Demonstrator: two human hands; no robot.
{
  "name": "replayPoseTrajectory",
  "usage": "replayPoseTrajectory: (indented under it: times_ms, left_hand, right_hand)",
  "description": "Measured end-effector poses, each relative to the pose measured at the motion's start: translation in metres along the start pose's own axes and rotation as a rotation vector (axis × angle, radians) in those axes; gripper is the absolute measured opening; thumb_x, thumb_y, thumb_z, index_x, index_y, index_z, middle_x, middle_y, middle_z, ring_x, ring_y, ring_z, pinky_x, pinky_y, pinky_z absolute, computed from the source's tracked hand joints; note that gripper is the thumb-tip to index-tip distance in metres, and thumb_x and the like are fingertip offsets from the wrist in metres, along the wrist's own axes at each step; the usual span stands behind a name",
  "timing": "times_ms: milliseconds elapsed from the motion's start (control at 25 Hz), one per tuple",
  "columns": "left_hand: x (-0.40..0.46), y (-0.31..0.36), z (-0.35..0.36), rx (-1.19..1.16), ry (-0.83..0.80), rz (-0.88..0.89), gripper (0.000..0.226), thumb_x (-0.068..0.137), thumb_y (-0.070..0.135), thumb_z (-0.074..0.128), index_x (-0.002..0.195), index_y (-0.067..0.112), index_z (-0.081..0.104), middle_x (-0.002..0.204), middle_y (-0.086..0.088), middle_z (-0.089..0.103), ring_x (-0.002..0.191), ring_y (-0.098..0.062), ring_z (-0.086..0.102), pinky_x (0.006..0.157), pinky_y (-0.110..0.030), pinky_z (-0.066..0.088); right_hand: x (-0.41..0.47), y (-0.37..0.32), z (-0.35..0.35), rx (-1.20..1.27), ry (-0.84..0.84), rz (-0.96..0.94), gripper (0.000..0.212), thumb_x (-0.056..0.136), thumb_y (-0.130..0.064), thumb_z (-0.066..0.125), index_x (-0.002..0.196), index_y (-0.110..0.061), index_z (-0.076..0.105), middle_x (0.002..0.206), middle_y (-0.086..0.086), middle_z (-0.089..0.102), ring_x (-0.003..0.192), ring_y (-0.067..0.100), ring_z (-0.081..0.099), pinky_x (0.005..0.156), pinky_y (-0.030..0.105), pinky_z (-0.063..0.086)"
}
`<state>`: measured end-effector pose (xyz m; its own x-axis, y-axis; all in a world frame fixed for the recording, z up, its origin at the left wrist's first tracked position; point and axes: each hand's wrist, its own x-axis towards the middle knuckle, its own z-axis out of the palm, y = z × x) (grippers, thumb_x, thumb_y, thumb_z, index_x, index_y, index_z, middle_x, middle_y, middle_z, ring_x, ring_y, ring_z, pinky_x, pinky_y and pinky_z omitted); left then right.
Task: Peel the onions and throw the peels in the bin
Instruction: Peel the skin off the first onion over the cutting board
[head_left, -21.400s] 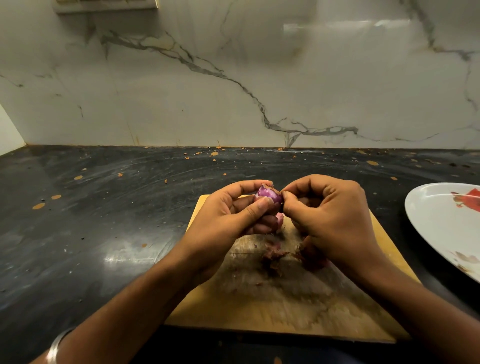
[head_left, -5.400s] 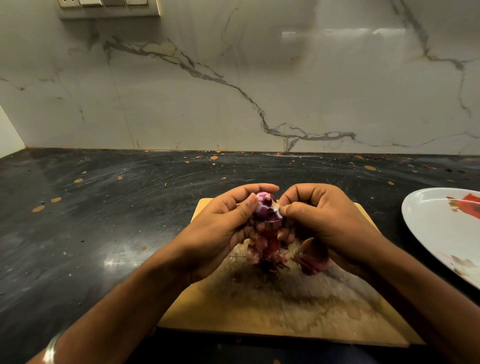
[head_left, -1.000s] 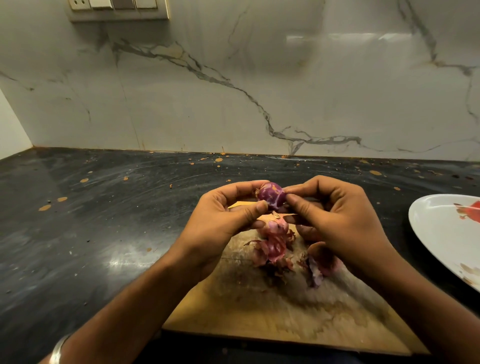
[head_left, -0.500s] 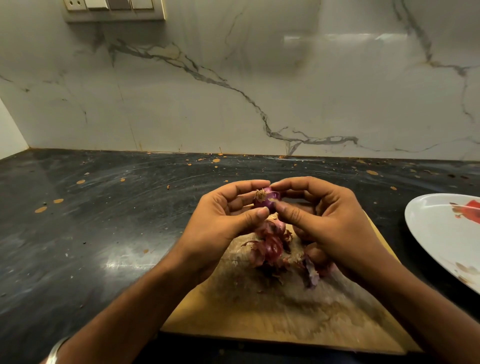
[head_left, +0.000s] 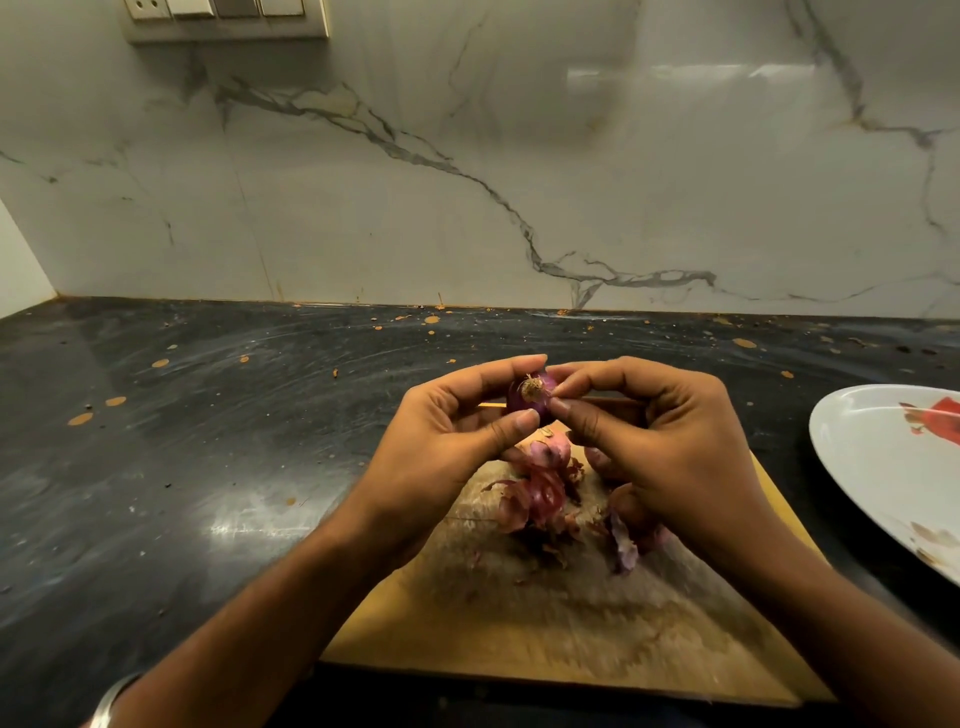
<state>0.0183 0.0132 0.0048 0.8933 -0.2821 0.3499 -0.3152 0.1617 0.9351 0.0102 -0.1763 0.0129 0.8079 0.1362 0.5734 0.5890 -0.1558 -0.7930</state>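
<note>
While the left hand (head_left: 441, 447) grips the onion (head_left: 530, 401), right hand (head_left: 654, 441) fingers (head_left: 574, 382) pinch its root.

Two bare forearms come into view from the lower edge, each one ending in a bare hand, the left hand (head_left: 441, 441) and the right hand (head_left: 670, 447). No sleeve covers either arm as far as the picture shows. On the left wrist, far back from the fingertips, sits a thin silver-coloured metal bangle (head_left: 106, 704), only partly visible at the bottom edge. The fingernails are short and without polish.
</note>
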Motion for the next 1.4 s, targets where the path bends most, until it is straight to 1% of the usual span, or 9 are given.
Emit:
replayPoseTrajectory:
  times_ms: [80,240,320,400,560,720,920,1280,1400]
  left_hand:
    - [-0.001,0.0007,0.0014,0.031,0.004,0.016,0.046,0.078,0.011,0.069,0.123,0.019,0.066,0.11,-0.001,0.075,0.094,-0.014,0.072,0.068,-0.02,0.055]
    - [-0.0021,0.0012,0.0047,0.157,0.039,0.047,0.05,0.074,0.015,0.074,0.122,0.022,0.066,0.108,0.005,0.074,0.091,-0.009,0.071,0.072,-0.019,0.054]
    - [-0.0013,0.0012,0.0036,0.199,0.058,0.057,0.048,0.072,0.022,0.074,0.119,0.024,0.067,0.108,0.007,0.073,0.097,-0.009,0.07,0.079,-0.023,0.056]
    - [-0.001,0.0003,0.0025,0.141,0.066,0.036,0.044,0.073,0.02,0.073,0.117,0.021,0.067,0.107,0.003,0.074,0.099,-0.014,0.07,0.084,-0.027,0.057]
    - [-0.0019,-0.0009,0.0029,0.022,0.008,-0.011,0.041,0.078,0.011,0.072,0.118,0.013,0.064,0.109,-0.008,0.072,0.098,-0.024,0.072,0.079,-0.032,0.06]
    - [-0.0027,0.0023,0.0017,0.048,0.009,-0.006,0.04,0.076,0.015,0.074,0.115,0.015,0.067,0.105,-0.004,0.072,0.087,-0.019,0.072,0.065,-0.022,0.056]
    - [-0.0032,0.0031,0.0013,0.048,0.031,-0.034,0.037,0.076,0.02,0.074,0.112,0.015,0.069,0.103,-0.004,0.072,0.081,-0.015,0.071,0.062,-0.021,0.054]
    - [-0.0058,0.0036,0.0089,0.056,0.033,-0.052,0.04,0.068,0.019,0.079,0.107,0.014,0.071,0.104,-0.014,0.072,0.081,-0.023,0.073,0.067,-0.022,0.057]
    - [-0.0058,0.0053,0.0082,0.023,0.046,-0.074,0.041,0.067,0.021,0.078,0.106,0.013,0.072,0.101,-0.015,0.072,0.081,-0.023,0.073,0.067,-0.023,0.058]
  right_hand:
    - [-0.0001,-0.0004,0.0018,-0.162,0.013,-0.022,0.008,0.086,-0.009,0.074,0.089,-0.016,0.074,0.094,-0.007,0.074,0.091,0.009,0.071,0.073,0.033,0.061]
    - [0.0019,0.0019,0.0052,-0.39,-0.004,-0.064,0.025,0.089,-0.001,0.068,0.083,-0.025,0.062,0.088,-0.012,0.06,0.085,0.008,0.06,0.068,0.02,0.049]
    - [0.0021,0.0046,0.0048,-0.3,-0.037,0.001,0.028,0.091,0.001,0.063,0.084,-0.026,0.058,0.087,-0.008,0.06,0.083,0.01,0.06,0.068,0.021,0.045]
    - [0.0022,0.0032,0.0044,-0.182,-0.032,0.017,0.026,0.092,-0.002,0.062,0.09,-0.027,0.058,0.091,-0.007,0.063,0.086,0.013,0.063,0.068,0.027,0.051]
    - [0.0014,0.0002,0.0036,-0.147,-0.027,-0.011,0.026,0.085,-0.01,0.073,0.105,-0.026,0.067,0.097,-0.01,0.07,0.093,0.011,0.068,0.073,0.031,0.06]
    - [0.0004,0.0001,0.0015,-0.173,-0.008,-0.009,0.018,0.083,-0.015,0.076,0.101,-0.017,0.077,0.088,-0.009,0.075,0.082,0.004,0.072,0.067,0.02,0.057]
    - [-0.0002,-0.002,-0.0007,-0.233,-0.036,-0.071,0.013,0.087,-0.009,0.075,0.099,-0.011,0.079,0.076,-0.014,0.07,0.062,-0.001,0.065,0.052,0.006,0.046]
    - [-0.0048,-0.0027,0.0025,-0.581,0.073,-0.286,0.008,0.078,-0.004,0.08,0.084,-0.009,0.078,0.076,-0.001,0.074,0.066,0.01,0.068,0.057,0.03,0.055]
    - [-0.0041,-0.0006,0.0014,-0.499,0.103,-0.236,0.012,0.08,-0.002,0.078,0.086,-0.013,0.079,0.075,-0.006,0.074,0.065,0.007,0.068,0.057,0.025,0.055]
